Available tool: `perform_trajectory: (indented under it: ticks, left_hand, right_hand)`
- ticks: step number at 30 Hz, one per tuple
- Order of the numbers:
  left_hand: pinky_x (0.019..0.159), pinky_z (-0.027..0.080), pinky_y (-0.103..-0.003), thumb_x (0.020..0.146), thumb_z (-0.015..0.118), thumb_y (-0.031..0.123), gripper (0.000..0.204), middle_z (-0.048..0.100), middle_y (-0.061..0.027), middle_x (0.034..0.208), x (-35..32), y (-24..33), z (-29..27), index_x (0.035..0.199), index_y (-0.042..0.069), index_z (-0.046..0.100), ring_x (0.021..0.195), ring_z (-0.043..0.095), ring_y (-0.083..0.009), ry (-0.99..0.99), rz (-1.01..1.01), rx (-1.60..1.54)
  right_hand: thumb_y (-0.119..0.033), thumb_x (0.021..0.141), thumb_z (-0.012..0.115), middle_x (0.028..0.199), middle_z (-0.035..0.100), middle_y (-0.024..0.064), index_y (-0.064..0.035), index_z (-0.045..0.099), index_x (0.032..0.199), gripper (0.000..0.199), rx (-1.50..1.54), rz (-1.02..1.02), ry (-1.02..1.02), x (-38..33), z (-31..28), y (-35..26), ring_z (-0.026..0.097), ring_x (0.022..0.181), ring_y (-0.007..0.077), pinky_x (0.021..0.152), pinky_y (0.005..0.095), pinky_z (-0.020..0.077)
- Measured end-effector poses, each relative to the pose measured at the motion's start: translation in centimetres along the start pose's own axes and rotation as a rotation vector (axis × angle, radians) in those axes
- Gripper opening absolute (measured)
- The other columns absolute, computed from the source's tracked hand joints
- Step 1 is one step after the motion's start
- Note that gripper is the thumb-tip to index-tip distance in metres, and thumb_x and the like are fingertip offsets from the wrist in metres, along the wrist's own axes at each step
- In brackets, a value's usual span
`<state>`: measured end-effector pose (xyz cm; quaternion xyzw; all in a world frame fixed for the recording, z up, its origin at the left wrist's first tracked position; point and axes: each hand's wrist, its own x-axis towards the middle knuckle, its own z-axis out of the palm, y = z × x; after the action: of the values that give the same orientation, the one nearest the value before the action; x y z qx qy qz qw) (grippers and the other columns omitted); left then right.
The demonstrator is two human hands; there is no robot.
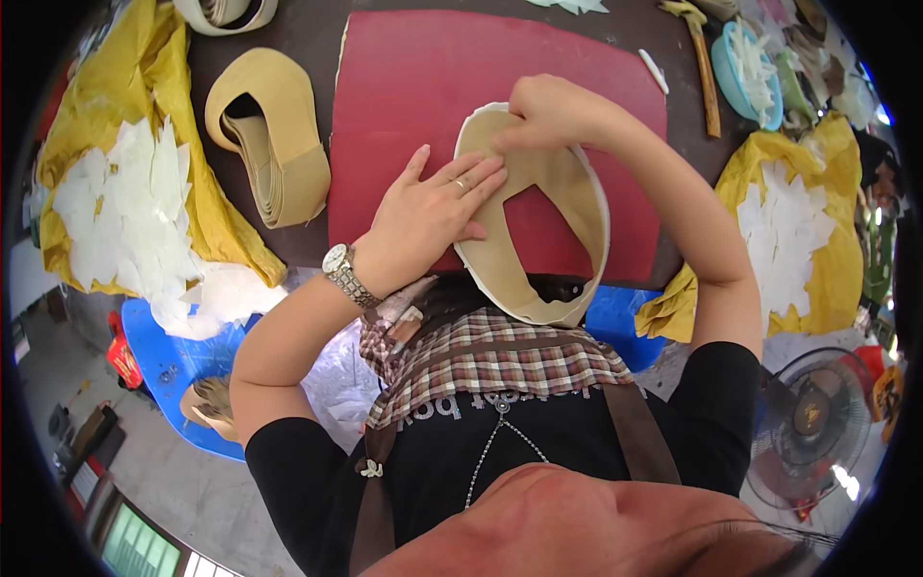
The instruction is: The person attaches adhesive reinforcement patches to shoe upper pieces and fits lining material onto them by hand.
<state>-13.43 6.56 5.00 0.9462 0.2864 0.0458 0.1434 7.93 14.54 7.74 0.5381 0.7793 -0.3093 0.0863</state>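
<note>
A tan shoe upper (492, 223), shaped like a loop with a pointed opening and a white rim, lies on a dark red board (404, 87). Its near end reaches past the board's near edge, close to my apron. My left hand (433, 207) rests flat on the upper's left side, fingers stretched out, with a ring on one finger and a watch on the wrist. At the upper's far end, my right hand (550, 113) is closed, its curled fingertips against the tan surface. Whatever those fingers may hold is hidden.
Left of the board sits a stack of tan uppers (293, 178). Yellow sacks with white pieces flank the table, one at left (159, 58) and another at right (836, 173). A hammer (704, 72), a blue bowl (735, 91) and a white stick (653, 71) are far right. A fan (808, 418) stands behind my right elbow.
</note>
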Motion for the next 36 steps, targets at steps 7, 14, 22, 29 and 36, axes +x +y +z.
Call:
perform_trajectory:
  ticks: [7, 14, 22, 29, 36]
  left_hand:
    - [0.103, 0.037, -0.049, 0.074, 0.067, 0.039, 0.084, 0.032, -0.0034, 0.148, 1.8, 0.0, -0.5, 0.142, 0.008, 0.031, 0.135, 0.033, -0.0208, -0.113, 0.062, 0.125]
    - [0.100, 0.041, -0.050, 0.066, 0.075, 0.045, 0.100, 0.026, -0.0086, 0.150, 4.1, 0.8, -0.8, 0.143, 0.002, 0.027, 0.138, 0.025, -0.0238, -0.260, 0.028, 0.295]
    - [0.096, 0.042, -0.054, 0.057, 0.078, 0.050, 0.109, 0.027, 0.0001, 0.150, 4.6, -1.1, -1.1, 0.145, 0.011, 0.026, 0.137, 0.027, -0.0186, -0.189, 0.074, 0.258]
    - [0.091, 0.045, -0.054, 0.052, 0.080, 0.046, 0.113, 0.029, 0.0011, 0.149, 4.2, -0.7, -1.2, 0.146, 0.021, 0.024, 0.133, 0.034, -0.0177, -0.166, 0.216, 0.248]
    - [0.076, 0.053, -0.045, 0.057, 0.081, 0.049, 0.110, 0.026, -0.0109, 0.149, 9.1, 4.3, -2.4, 0.147, 0.025, 0.024, 0.119, 0.050, -0.0229, -0.477, -0.052, 0.679]
  right_hand:
    - [-0.038, 0.079, 0.064, 0.069, 0.062, 0.0184, 0.0004, 0.061, 0.076, 0.039, 0.065, 0.008, 0.024, -5.4, 1.5, 1.7, 0.062, 0.066, 0.0325, 0.063, 0.0410, 0.0480]
    - [-0.033, 0.084, 0.058, 0.070, 0.065, 0.0151, -0.0026, 0.065, 0.082, 0.031, 0.116, 0.170, 0.306, -5.9, 4.5, 2.4, 0.065, 0.070, 0.0344, 0.068, 0.0452, 0.0505]
    - [-0.034, 0.085, 0.059, 0.066, 0.062, 0.0159, -0.0032, 0.062, 0.076, 0.032, 0.069, 0.216, 0.329, -6.1, 4.6, 2.4, 0.063, 0.067, 0.0330, 0.060, 0.0424, 0.0473]
    - [-0.037, 0.084, 0.059, 0.078, 0.066, 0.0157, -0.0050, 0.064, 0.086, 0.032, 0.105, 0.164, 0.233, -8.8, 5.0, 3.2, 0.065, 0.076, 0.0351, 0.067, 0.0462, 0.0505]
    - [-0.030, 0.087, 0.057, 0.077, 0.065, 0.0138, -0.0054, 0.059, 0.087, 0.025, -0.062, 0.171, 0.391, -9.6, 7.1, 2.7, 0.064, 0.074, 0.0349, 0.065, 0.0451, 0.0500]
